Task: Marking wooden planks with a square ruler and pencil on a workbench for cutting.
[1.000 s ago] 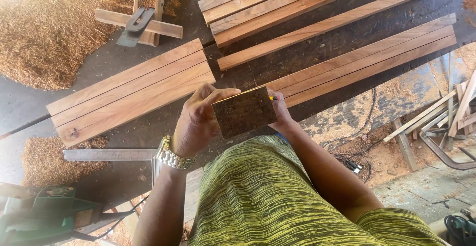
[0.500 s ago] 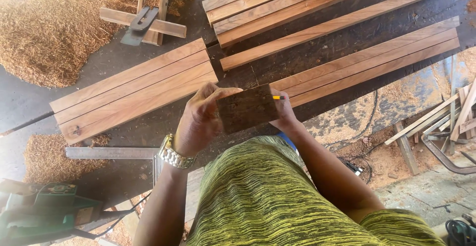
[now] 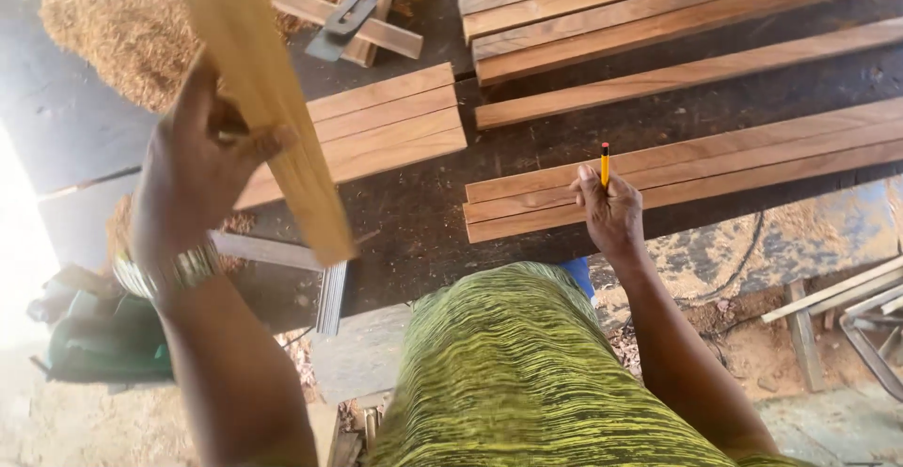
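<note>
My left hand (image 3: 193, 171) grips a long pale wooden board (image 3: 268, 114) and holds it raised and tilted, close to the camera at the left. My right hand (image 3: 611, 211) is closed around a yellow pencil (image 3: 604, 164) that points up, just above the near end of a group of three long boards (image 3: 715, 175) on the dark workbench (image 3: 414, 213). A wristwatch (image 3: 169, 271) sits on my left wrist.
A set of short boards (image 3: 386, 128) lies at the centre left, more long boards (image 3: 640, 6) at the back. A hand plane (image 3: 343, 25) rests on wood pieces near a heap of shavings (image 3: 122, 25). A metal square (image 3: 324, 284) lies at the bench edge; a green power tool (image 3: 103, 335) below left.
My left hand has swung the board up and to the left, turning it from end-on to lengthwise. My right hand let go of it and now holds only the pencil upright. The camera shifted left.
</note>
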